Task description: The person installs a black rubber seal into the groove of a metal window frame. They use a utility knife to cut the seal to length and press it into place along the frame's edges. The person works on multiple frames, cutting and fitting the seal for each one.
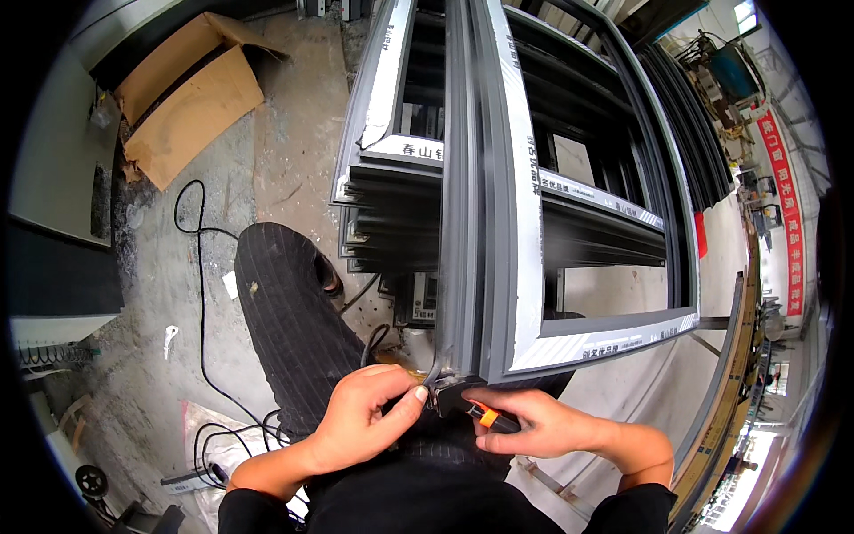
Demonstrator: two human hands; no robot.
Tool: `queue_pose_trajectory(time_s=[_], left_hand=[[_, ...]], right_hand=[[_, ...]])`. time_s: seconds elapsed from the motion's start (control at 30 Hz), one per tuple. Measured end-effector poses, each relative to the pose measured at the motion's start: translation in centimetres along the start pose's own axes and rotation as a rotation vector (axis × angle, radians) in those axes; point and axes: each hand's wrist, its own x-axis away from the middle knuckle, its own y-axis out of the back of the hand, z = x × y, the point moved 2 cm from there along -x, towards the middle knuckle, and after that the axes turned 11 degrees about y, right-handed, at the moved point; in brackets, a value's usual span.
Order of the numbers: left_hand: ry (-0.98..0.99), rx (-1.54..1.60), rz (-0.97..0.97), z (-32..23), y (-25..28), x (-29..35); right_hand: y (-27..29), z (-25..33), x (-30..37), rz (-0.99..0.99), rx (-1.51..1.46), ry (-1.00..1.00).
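Note:
A dark grey window frame (525,267) with white protective film stands tilted in front of me, its near corner just above my hands. My left hand (365,416) is closed at that corner, thumb and forefinger pinching the end of a thin dark strip (435,369) that runs along the frame's edge; it looks like a rubber seal. My right hand (547,425) is wrapped round an orange and black utility knife (489,416), held just under the frame's lower edge and pointing toward my left hand. The knife's blade is too small to make out.
More dark frames (391,222) are stacked behind on the left. An open cardboard box (191,98) lies at the far left. A black cable (203,294) loops over the floor beside my bent leg (298,303). Long profiles (725,392) lie along the right side.

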Motion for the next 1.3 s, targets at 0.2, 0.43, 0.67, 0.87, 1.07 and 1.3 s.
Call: queue_pose_trajectory(time_s=[0.2,0.43,0.67,0.87,1.07,1.3], left_hand=[[-0.173,-0.159,-0.087,-0.6,0.2,0.0],[-0.193,-0.301,-0.085,-0.8,0.3,0.1],[-0.174,-0.369,-0.111,-1.1,0.1,0.4],[-0.228,-0.348,-0.152,-0.9,-0.1,0.3],[-0.21,-0.325,-0.113,-0.9,0.1,0.1],[-0.167,-0.274,-0.08,-0.8,-1.2,0.1]], right_hand=[[0.0,0.8,-0.2,-0.038,0.184,-0.032],[-0.1,0.0,-0.2,-0.057,0.241,0.047],[0.0,0.5,-0.3,-0.05,0.223,0.014],[-0.3,0.5,-0.3,-0.078,0.267,0.024],[-0.6,0.3,-0.5,-0.113,0.357,0.032],[-1.4,-1.1,2.0,-0.264,0.577,0.104]])
